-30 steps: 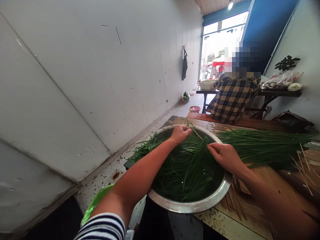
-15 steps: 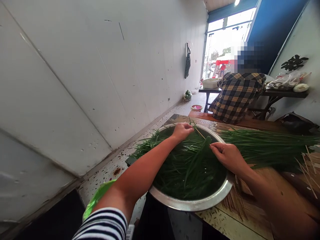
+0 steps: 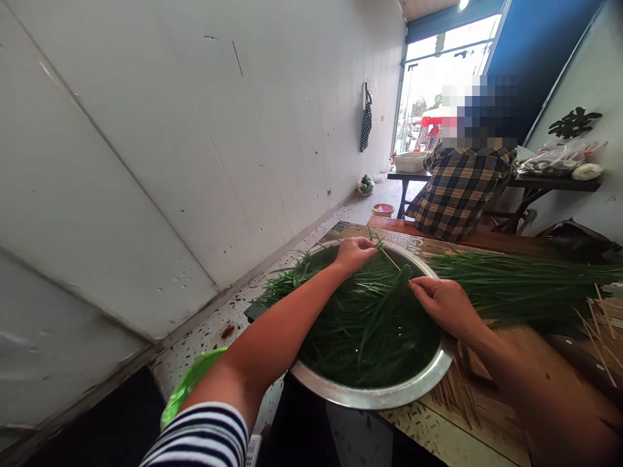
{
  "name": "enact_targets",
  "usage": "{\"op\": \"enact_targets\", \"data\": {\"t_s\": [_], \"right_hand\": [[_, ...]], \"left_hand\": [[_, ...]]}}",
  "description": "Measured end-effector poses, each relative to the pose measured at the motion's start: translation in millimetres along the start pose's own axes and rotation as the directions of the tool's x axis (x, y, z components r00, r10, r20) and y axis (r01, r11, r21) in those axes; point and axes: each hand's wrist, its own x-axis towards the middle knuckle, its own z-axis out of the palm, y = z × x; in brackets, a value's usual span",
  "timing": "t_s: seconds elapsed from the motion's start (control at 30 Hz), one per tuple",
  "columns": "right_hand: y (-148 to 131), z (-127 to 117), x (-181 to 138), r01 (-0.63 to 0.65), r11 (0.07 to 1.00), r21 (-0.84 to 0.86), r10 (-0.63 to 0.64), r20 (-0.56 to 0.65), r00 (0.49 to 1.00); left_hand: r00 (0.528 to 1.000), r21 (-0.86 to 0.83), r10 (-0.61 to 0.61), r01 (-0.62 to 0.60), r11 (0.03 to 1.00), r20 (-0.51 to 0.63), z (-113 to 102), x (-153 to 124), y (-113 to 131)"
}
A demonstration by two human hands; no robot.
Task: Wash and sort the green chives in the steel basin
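Observation:
Over a steel basin [image 3: 372, 397] of long flat chives [image 3: 360, 318], my two hands work at a thin bamboo skewer [image 3: 390, 259]. The skewer slants between them and passes through a folded bundle of chive leaves [image 3: 399, 285] that trails down into the basin. At the far rim, my left hand [image 3: 356, 253] is closed in a pinch on green leaves by the skewer's upper end. My right hand [image 3: 440, 299], at the right rim, pinches the skewer's lower end just beside the fold. The exact fingertip contact is partly hidden.
More chives [image 3: 516, 279] lie on the wooden table [image 3: 506, 415] at right. Loose skewers [image 3: 457, 392] sit beside the basin, others farther right near a dark knife handle [image 3: 579, 353]. A person in a plaid shirt [image 3: 460, 188] sits ahead. A green bag [image 3: 189, 379] is at lower left.
Almost nothing differs. Both hands keep the same hold on the skewer and chives, and the seated person's head has shifted slightly.

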Motion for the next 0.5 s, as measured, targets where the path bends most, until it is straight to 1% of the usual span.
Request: {"op": "enact_targets", "data": {"t_s": [0.13,0.23,0.5], "right_hand": [[-0.4,-0.5,-0.1,-0.003,1.0,0.004,0.003,0.012,1.0],[0.3,-0.8,-0.2,-0.011,1.0,0.008,0.011,0.023,1.0],[1.7,1.9,0.2,0.0,1.0,-0.008,0.0,0.005,1.0]], "left_hand": [[1.0,-0.005,-0.01,0.01,1.0,0.005,-1.1,-1.5,2.6],[1.0,-0.028,0.006,-0.006,1.0,0.016,-0.9,-1.7,1.2],[0.999,-0.056,0.034,-0.033,0.998,0.023,-1.0,1.8,0.7]]}}
